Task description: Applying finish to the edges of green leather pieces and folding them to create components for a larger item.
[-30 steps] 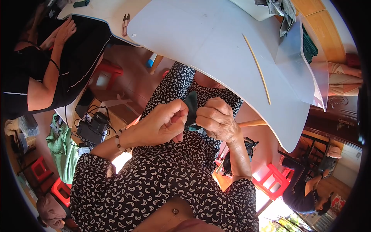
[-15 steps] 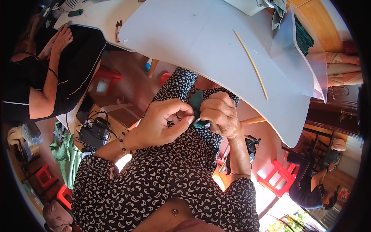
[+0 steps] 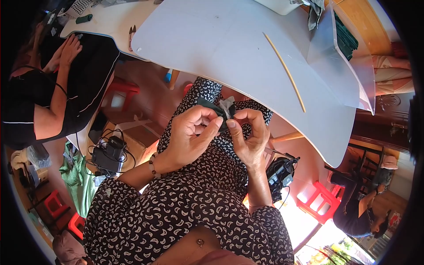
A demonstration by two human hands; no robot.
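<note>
Over my lap, just below the table's near edge, I hold a small dark green piece of fabric (image 3: 208,104). Its pale grey side or lining (image 3: 227,106) shows at the top. My left hand (image 3: 190,137) pinches the fabric between thumb and fingers. From the other side, my right hand (image 3: 250,138) grips its edge with thumb and bent forefinger. The two hands' fingertips are close together, and they hide the lower part of the fabric.
Ahead is a pale grey table (image 3: 212,39) with a thin wooden stick (image 3: 285,73) and a clear panel (image 3: 340,57) at its right. Scissors-like snips (image 3: 132,37) lie farther left. A person (image 3: 53,92) sits at left. Red stools (image 3: 319,201) stand around.
The fabric has been turned in my fingers, so its pale grey side now shows. My right hand has rolled from a closed grip to a thumb-up pinch.
</note>
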